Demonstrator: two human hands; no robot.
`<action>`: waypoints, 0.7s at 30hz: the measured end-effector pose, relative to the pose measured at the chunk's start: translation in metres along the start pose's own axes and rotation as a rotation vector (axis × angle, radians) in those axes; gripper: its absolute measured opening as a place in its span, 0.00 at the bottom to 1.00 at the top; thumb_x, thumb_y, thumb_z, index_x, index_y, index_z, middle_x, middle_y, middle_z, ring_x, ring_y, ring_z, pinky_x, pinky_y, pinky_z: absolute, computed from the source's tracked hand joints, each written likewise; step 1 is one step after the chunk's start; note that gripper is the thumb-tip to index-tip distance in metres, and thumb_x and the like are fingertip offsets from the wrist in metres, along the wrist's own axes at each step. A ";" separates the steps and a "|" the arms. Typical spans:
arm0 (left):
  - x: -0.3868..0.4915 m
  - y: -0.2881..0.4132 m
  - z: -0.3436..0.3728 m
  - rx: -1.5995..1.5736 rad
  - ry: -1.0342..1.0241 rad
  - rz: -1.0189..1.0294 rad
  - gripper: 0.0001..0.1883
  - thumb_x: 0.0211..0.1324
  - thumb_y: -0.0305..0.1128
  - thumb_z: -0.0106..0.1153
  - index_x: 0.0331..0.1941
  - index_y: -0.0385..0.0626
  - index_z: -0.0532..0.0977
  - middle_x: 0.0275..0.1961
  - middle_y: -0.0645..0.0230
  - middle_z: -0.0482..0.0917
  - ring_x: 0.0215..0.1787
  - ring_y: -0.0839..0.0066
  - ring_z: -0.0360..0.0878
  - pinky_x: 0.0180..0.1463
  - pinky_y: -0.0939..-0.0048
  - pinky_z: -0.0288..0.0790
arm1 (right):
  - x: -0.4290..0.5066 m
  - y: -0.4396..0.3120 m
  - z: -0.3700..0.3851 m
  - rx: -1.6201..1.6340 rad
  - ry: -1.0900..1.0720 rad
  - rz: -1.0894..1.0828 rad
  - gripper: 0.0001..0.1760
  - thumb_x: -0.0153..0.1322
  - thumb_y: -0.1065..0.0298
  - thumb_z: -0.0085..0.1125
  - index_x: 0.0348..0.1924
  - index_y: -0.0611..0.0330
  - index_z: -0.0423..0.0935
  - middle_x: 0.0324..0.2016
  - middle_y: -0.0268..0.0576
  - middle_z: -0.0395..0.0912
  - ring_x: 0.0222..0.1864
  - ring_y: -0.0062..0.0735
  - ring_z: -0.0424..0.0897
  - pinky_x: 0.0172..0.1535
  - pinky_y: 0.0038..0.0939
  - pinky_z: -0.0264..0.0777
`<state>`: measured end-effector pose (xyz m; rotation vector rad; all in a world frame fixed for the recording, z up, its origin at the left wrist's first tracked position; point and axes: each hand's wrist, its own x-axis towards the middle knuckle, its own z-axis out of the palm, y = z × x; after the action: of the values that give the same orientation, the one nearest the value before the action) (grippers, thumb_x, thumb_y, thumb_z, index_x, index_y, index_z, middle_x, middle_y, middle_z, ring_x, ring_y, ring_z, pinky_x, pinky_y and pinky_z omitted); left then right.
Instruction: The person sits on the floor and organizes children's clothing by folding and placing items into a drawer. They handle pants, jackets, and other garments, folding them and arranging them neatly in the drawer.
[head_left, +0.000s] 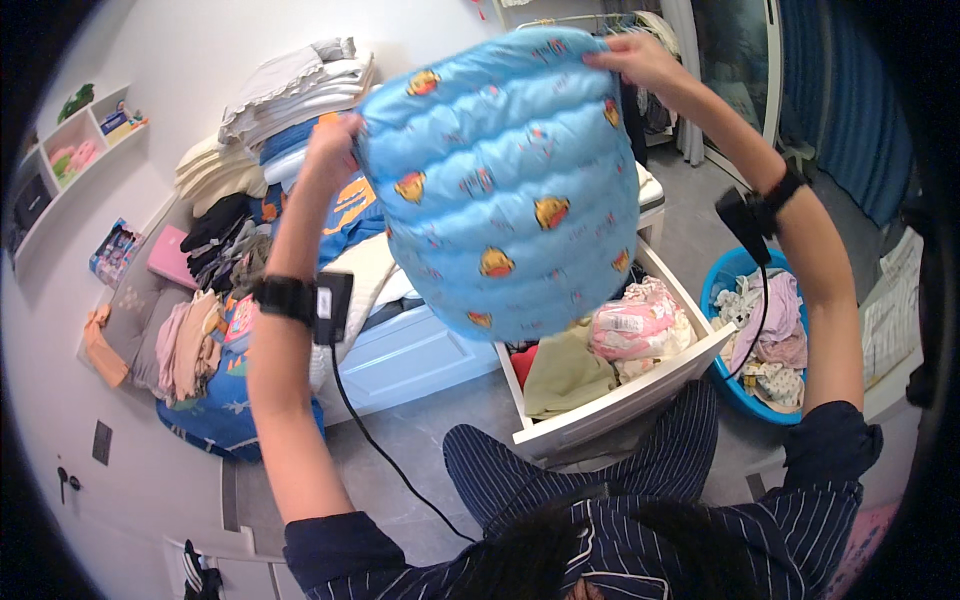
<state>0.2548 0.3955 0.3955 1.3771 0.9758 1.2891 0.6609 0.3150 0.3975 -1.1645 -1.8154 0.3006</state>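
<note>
Between my hands hangs a light-blue quilted, padded cloth item (517, 202) printed with yellow ducks; its exact kind I cannot tell. My left hand (335, 146) pinches its upper left corner, and my right hand (637, 58) grips the upper right corner. Both arms are raised and stretched forward. Below the cloth, a white drawer (622, 405) stands pulled out in front of my knees. In it lie an olive-green folded cloth (566, 371), a pink clear-wrapped bundle (634, 326) and a bit of red fabric (523, 365). The hanging cloth hides the drawer's back part.
A blue plastic tub (791, 416) of clothes stands right of the drawer. Bedding stacks (300, 90) and dark folded clothes (225, 236) lie at the left, beside a grey cushioned seat (154, 330) and folded pink and peach garments (191, 337). Black cables (390, 465) run from both wrist devices.
</note>
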 end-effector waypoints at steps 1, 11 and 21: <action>0.014 0.021 -0.004 0.239 0.075 0.084 0.09 0.57 0.33 0.48 0.32 0.41 0.74 0.32 0.65 0.75 0.31 0.73 0.72 0.33 0.68 0.69 | 0.013 -0.009 0.002 -0.060 0.067 -0.074 0.18 0.68 0.54 0.57 0.43 0.57 0.80 0.31 0.33 0.79 0.34 0.16 0.74 0.40 0.23 0.67; -0.055 0.140 0.013 0.483 0.581 1.538 0.11 0.59 0.30 0.53 0.41 0.35 0.75 0.34 0.67 0.81 0.34 0.77 0.76 0.42 0.76 0.69 | 0.041 -0.069 -0.017 0.454 0.589 -0.662 0.09 0.67 0.72 0.53 0.35 0.68 0.78 0.26 0.36 0.77 0.28 0.19 0.74 0.31 0.21 0.66; -0.137 -0.245 0.104 1.081 -0.060 0.777 0.08 0.43 0.20 0.52 0.31 0.41 0.70 0.27 0.58 0.72 0.30 0.57 0.74 0.33 0.58 0.68 | -0.128 0.175 0.162 0.723 0.008 0.941 0.44 0.67 0.33 0.46 0.64 0.59 0.53 0.57 0.63 0.60 0.55 0.57 0.66 0.47 0.61 0.68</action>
<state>0.3567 0.2987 0.1311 2.8128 1.2050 1.2440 0.6492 0.3441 0.1288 -1.3646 -0.8697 1.3502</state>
